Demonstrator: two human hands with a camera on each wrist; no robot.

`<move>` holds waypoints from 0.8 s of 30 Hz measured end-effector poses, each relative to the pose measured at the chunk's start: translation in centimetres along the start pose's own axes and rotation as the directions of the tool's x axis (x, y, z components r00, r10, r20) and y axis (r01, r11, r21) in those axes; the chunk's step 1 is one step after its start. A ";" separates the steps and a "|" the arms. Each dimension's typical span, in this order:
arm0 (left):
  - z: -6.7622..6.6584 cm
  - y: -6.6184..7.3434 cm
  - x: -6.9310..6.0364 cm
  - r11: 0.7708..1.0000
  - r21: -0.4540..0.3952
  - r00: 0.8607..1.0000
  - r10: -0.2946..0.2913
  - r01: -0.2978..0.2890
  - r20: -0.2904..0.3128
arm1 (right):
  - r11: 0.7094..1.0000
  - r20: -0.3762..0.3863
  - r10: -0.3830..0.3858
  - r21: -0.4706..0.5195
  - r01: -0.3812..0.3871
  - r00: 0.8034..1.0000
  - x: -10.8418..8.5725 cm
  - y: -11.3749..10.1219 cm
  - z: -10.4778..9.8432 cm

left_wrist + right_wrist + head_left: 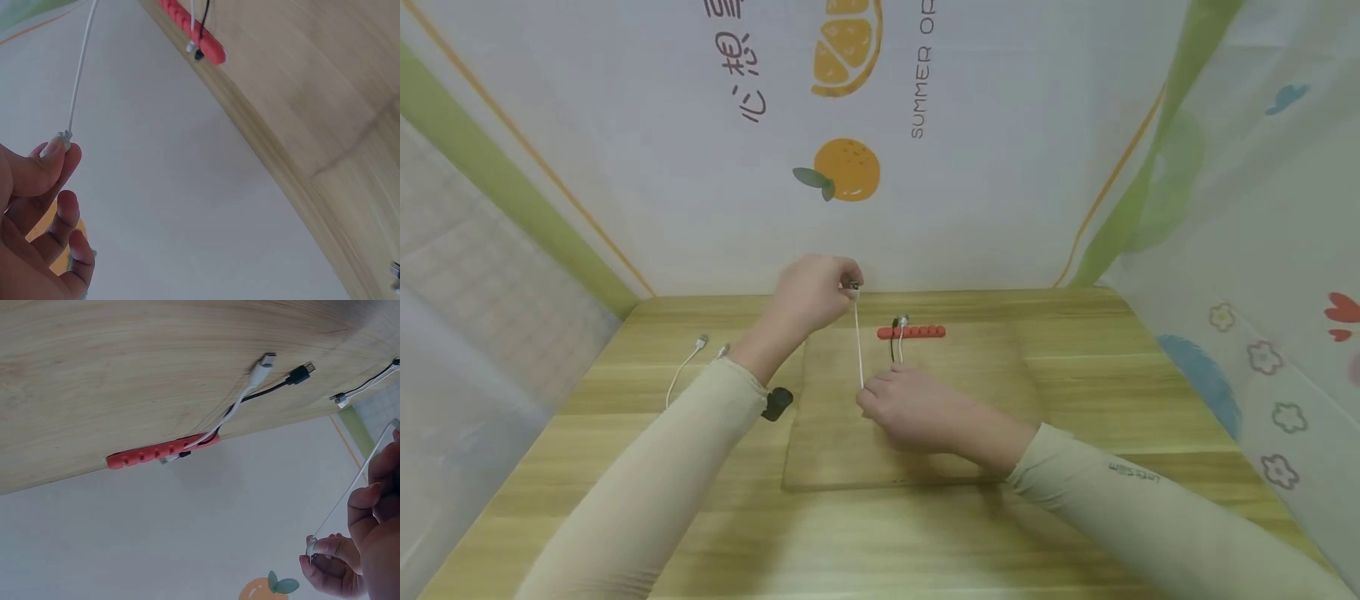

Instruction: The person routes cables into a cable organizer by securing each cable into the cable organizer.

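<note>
Head view: a thin white cable [859, 342] stretches straight between left hand [812, 293] and right hand [921, 410], fingers [45, 167] of each pinching it.

Wood-grain table [850, 542]: rectangular mat [835, 463], red cable holder [927, 332] at mat's far edge, white cable [699, 344] at left.

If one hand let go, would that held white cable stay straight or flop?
Probably flop: the white cable looks thin and runs straight between the left hand and right hand. It may curl when slack, since the loose cable at left lies curved. It's likely light: the left hand only pinches its plug.
</note>
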State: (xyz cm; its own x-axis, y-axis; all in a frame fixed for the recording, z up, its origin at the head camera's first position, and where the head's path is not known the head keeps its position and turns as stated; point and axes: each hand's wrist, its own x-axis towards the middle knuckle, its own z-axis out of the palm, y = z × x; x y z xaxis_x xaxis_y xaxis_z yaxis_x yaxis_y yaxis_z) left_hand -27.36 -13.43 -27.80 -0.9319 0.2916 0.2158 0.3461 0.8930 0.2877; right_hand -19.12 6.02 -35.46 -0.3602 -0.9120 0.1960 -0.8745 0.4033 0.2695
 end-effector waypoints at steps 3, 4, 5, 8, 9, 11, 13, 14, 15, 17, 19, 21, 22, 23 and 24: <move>0.5 1.0 1.0 0.999 0.025 0.999 0.038 -0.038 0.000 | 1.000 0.014 0.015 -0.007 -0.015 1.000 -0.6 0.3 0.2; 0.7 1.4 1.3 0.998 0.037 0.999 0.055 -0.055 0.001 | 1.000 0.021 0.017 -0.008 -0.017 1.000 -0.8 0.4 0.2; 0.9 1.7 1.5 0.996 0.049 0.998 0.070 -0.070 0.002 | 1.000 0.028 0.017 -0.012 -0.017 0.999 -0.9 0.5 0.3; 1.5 2.7 2.2 0.991 0.086 0.995 0.104 -0.104 0.010 | 1.000 0.050 0.021 -0.012 -0.021 0.999 -1.5 0.8 0.2; 1.7 2.9 2.4 0.990 0.093 0.994 0.108 -0.109 0.010 | 1.000 0.059 0.030 0.000 -0.030 0.998 -1.6 1.0 0.2; 2.1 3.4 2.7 0.989 0.100 0.994 0.112 -0.111 0.004 | 0.999 0.088 0.049 0.006 -0.050 0.995 -1.9 1.3 0.1; 2.4 3.7 3.1 0.989 0.097 0.994 0.109 -0.108 -0.008 | 0.996 0.125 0.085 0.029 -0.090 0.988 -2.2 1.7 -0.1; 2.5 3.9 3.3 0.990 0.093 0.994 0.105 -0.104 -0.012 | 0.994 0.144 0.101 0.034 -0.107 0.984 -2.3 2.0 -0.2; 2.6 4.0 3.5 0.991 0.089 0.995 0.101 -0.099 -0.017 | 0.991 0.162 0.117 0.045 -0.126 0.980 -2.5 2.2 -0.3; 2.9 4.2 4.0 0.992 0.091 0.995 0.095 -0.093 -0.022 | 0.987 0.178 0.139 0.056 -0.151 0.974 -2.7 2.6 -0.4; 3.3 4.5 4.3 0.991 0.100 0.996 0.092 -0.089 -0.022 | 0.985 0.179 0.148 0.061 -0.161 0.973 -3.1 2.9 -0.4; 3.7 4.7 4.7 0.989 0.118 0.995 0.096 -0.092 -0.027 | 0.985 0.161 0.150 0.055 -0.161 0.975 -3.4 3.2 -0.2; 3.9 4.8 4.9 0.987 0.127 0.995 0.100 -0.096 -0.028 | 0.986 0.152 0.149 0.050 -0.158 0.977 -3.6 3.3 -0.1; 4.2 4.9 5.0 0.986 0.134 0.994 0.104 -0.100 -0.027 | 0.987 0.143 0.146 0.042 -0.153 0.979 -3.7 3.4 0.0; 4.4 4.9 5.1 0.984 0.141 0.994 0.110 -0.105 -0.024 | 0.988 0.139 0.144 0.034 -0.150 0.980 -3.9 3.4 0.1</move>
State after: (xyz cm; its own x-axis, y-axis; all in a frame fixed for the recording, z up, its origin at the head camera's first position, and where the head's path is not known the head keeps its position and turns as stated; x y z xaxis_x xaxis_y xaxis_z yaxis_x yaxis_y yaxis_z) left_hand -30.91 -6.02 -29.37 -0.8854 0.3793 0.2687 0.4233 0.8968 0.1285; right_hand -20.77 10.95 -35.42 -0.5239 -0.8459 0.0997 -0.8212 0.5327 0.2047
